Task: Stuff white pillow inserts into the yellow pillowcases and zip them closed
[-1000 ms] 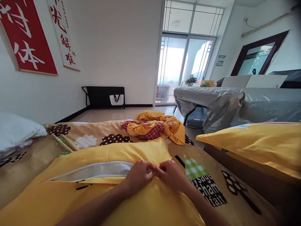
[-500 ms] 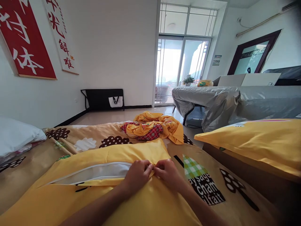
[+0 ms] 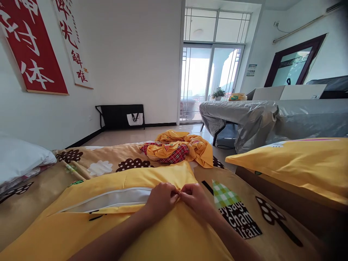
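A yellow pillowcase (image 3: 119,235) lies in front of me on the bed, with a long zipper opening across it. Through the gap shows the white pillow (image 3: 116,200) inside. At the right end of the opening, my left hand (image 3: 163,199) pinches the fabric edge, thumb against fingers. My right hand (image 3: 194,197) grips the same edge just beside it, so the fingertips almost touch. Whether a zipper pull is between the fingers is hidden.
Crumpled yellow and red-plaid cloth (image 3: 176,148) lies beyond the pillow on the patterned bedspread (image 3: 102,167). Another yellow pillow (image 3: 299,156) is at right, a white pillow (image 3: 24,154) at left. A plastic-covered table (image 3: 239,108) stands behind.
Both hands stay at the same end of the opening, with only slight finger movement. The whole view has shifted a little; the pillowcase opening looks the same.
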Available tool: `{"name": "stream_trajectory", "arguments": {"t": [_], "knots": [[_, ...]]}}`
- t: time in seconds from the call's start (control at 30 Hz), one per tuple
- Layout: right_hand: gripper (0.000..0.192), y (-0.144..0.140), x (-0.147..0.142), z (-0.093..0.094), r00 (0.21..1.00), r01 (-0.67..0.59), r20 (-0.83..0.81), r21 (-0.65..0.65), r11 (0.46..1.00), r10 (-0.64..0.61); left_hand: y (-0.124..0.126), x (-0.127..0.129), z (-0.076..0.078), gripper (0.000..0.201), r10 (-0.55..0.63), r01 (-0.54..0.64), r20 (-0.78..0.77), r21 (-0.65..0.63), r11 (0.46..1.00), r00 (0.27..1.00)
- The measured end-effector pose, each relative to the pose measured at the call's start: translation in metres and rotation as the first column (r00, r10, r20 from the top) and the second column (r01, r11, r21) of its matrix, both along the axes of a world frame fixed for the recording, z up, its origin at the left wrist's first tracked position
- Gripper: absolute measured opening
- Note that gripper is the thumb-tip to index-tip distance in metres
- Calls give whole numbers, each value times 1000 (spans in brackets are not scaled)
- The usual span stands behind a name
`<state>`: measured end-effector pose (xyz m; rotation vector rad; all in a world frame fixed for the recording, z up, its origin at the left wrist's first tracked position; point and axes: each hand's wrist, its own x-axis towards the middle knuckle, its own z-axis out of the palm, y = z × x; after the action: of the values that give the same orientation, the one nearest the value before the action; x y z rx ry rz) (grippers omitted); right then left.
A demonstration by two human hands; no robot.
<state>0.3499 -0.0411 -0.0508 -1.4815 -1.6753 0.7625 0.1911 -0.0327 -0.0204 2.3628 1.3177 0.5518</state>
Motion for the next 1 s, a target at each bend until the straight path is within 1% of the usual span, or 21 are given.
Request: {"name": "stream_trajectory", "arguments": {"t": [0.23, 0.33, 0.43, 0.5, 0.53, 0.6, 0.7, 0.77, 0.83, 0.93, 1.0], "knots": [[16, -2, -1, 6, 1000, -5, 23, -2, 1000, 5, -3, 4, 0, 22, 30, -24, -95, 63, 998, 995], [16, -2, -1, 6, 998, -11, 60, 4, 1000, 11, -6, 5, -1, 22, 14, 4, -123, 143, 990, 992], [16, -2, -2, 7, 995, -9, 101, 22, 1000, 7, -10, 7, 0, 24, -14, 99, -278, 295, 950, 961], [17, -4, -2, 8, 989, -10, 149, 39, 999, 4, -12, 8, 0, 25, -29, 178, -388, 352, 919, 921], [18, -5, -1, 9, 984, -21, 177, 52, 998, 12, -12, 8, 0, 24, -29, 194, -415, 360, 912, 909], [19, -7, 2, 12, 974, -47, 224, 89, 995, 26, -12, 8, 0, 24, -6, 164, -408, 354, 921, 913], [19, -11, 9, 18, 953, -80, 302, 170, 982, 25, -11, 7, -2, 23, 29, 87, -341, 321, 943, 940], [22, -13, 12, 20, 921, -157, 382, 209, 965, 67, -10, 7, -4, 25, 28, 71, -306, 307, 949, 951], [20, -14, 13, 19, 871, -230, 483, 243, 942, 88, -9, 7, -5, 28, 34, 58, -299, 292, 955, 954], [24, -13, 12, 16, 805, -249, 593, 307, 919, 20, -10, 8, -4, 28, 42, 40, -322, 245, 969, 946], [24, -12, 12, 13, 784, -253, 620, 322, 912, -1, -11, 8, -2, 27, 39, 31, -331, 205, 978, 943]]}}
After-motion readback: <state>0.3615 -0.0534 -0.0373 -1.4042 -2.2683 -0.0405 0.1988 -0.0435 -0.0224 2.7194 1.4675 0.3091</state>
